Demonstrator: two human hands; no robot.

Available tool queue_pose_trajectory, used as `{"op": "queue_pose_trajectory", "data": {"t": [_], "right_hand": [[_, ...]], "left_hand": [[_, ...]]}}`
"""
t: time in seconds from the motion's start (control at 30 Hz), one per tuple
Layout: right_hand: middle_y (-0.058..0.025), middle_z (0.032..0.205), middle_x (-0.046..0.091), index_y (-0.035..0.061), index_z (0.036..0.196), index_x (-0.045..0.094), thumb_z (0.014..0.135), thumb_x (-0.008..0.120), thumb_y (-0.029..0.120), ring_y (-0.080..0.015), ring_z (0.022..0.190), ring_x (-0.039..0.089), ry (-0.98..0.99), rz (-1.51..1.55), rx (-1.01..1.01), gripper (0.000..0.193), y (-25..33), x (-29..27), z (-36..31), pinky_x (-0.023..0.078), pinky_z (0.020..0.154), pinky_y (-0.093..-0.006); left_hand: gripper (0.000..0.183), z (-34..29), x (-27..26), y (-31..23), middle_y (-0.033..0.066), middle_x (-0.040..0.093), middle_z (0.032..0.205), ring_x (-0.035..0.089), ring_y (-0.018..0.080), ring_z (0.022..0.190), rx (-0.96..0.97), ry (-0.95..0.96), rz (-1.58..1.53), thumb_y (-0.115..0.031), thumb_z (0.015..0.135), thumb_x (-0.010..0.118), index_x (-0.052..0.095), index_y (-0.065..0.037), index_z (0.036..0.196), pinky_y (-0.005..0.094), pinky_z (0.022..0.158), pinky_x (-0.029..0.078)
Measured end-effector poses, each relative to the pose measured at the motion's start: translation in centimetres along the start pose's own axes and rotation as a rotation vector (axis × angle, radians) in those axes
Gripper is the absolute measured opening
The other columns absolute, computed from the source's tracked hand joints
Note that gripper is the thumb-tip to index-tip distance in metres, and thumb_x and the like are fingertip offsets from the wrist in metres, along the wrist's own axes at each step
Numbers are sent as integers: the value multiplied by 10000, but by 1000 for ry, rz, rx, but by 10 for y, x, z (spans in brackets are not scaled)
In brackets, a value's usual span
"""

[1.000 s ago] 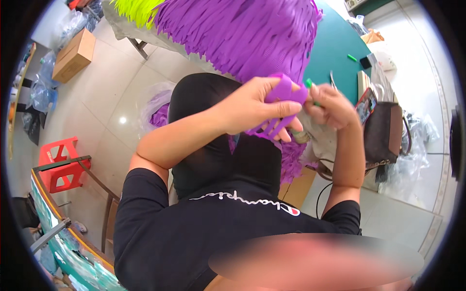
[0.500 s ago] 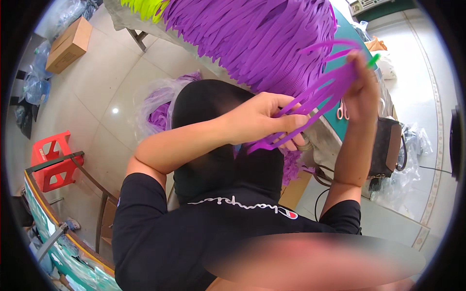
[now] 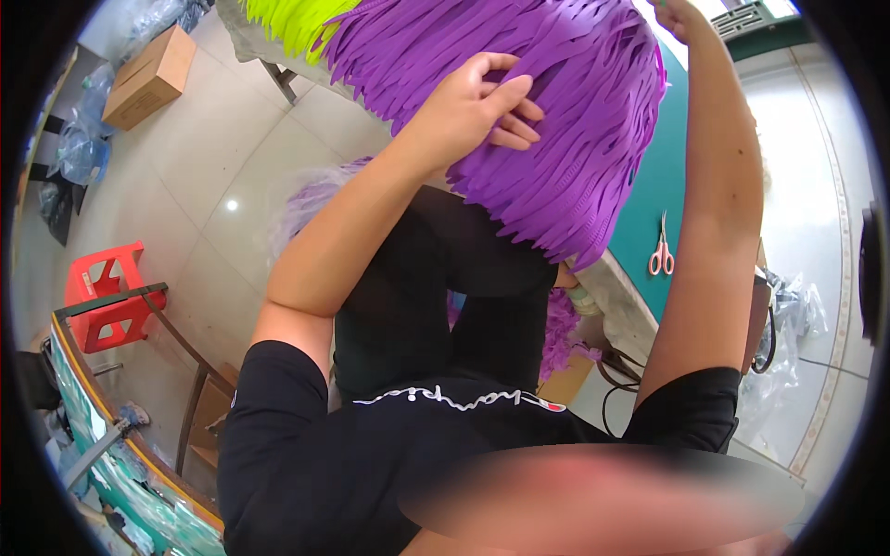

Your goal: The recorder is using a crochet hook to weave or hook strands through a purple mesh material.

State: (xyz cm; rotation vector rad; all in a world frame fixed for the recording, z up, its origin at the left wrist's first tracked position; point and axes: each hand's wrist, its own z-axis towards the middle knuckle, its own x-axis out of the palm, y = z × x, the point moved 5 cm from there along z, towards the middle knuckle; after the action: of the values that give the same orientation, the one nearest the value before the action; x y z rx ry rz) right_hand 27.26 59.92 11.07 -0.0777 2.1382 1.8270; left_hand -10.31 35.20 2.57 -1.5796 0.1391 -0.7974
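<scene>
My left hand [image 3: 487,107] is over the near part of a large heap of purple strips [image 3: 575,139], its fingers loosely bent and apart with nothing in them. The strips are long, thin and flat, and they hang over the table's near edge. At the top edge of the picture, beyond the heap's right side, is my right hand [image 3: 677,18], partly cut off by the rim. Its fingers are curled, with a speck of green beside them; what they hold cannot be made out. Yellow-green strips [image 3: 287,23] lie against the heap's left side.
Pink-handled scissors [image 3: 661,258] lie on the green table top [image 3: 649,283], left of my right forearm. A clear bag of purple strips [image 3: 311,204] is by my left knee. A red stool [image 3: 107,296] and a cardboard box [image 3: 150,79] stand on the floor at left.
The bunch of purple strips has left my left hand, which moved up over the heap. My right hand has moved up and away to the top edge. The scissors now show fully.
</scene>
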Motion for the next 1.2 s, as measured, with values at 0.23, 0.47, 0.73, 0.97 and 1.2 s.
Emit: {"op": "queue_pose_trajectory", "data": {"t": [0.23,0.47,0.73,0.97,1.2], "right_hand": [[62,715,469,31,1132,618,931,568,161,5,555,346,-96,29,-215,245,-3,61,-218,234,484,-159],[-26,767,573,-34,1010,629,832,671,236,-104,681,509,963,-325,-87,326,-81,145,-435,402,609,-252],[1,762,571,-33,980,612,908,603,141,-67,711,500,491,-508,190,189,-167,122,-459,394,637,-223],[66,737,495,-7,1007,611,935,584,174,-23,655,409,460,-498,398,197,-200,116,-497,306,565,-180],[52,746,508,-8,1013,610,925,598,222,-41,666,421,455,-534,493,247,-240,138,-492,332,579,-201]], "left_hand": [[363,-129,-89,33,130,652,913,639,161,713,-191,-262,139,-247,950,543,474,-29,1232,261,625,533],[392,-257,-243,254,129,655,772,623,185,623,-785,-401,634,-339,882,615,577,-10,1091,304,560,504],[481,-283,-204,390,247,553,1154,494,432,1068,-692,-385,759,-311,846,604,485,-162,1288,494,872,418],[276,-253,-209,318,234,614,996,566,392,946,61,-1437,1185,-270,908,487,626,-43,981,472,776,442],[314,-214,-206,455,193,666,930,623,332,889,-628,-270,259,-303,824,610,654,-46,998,422,791,459]]}}
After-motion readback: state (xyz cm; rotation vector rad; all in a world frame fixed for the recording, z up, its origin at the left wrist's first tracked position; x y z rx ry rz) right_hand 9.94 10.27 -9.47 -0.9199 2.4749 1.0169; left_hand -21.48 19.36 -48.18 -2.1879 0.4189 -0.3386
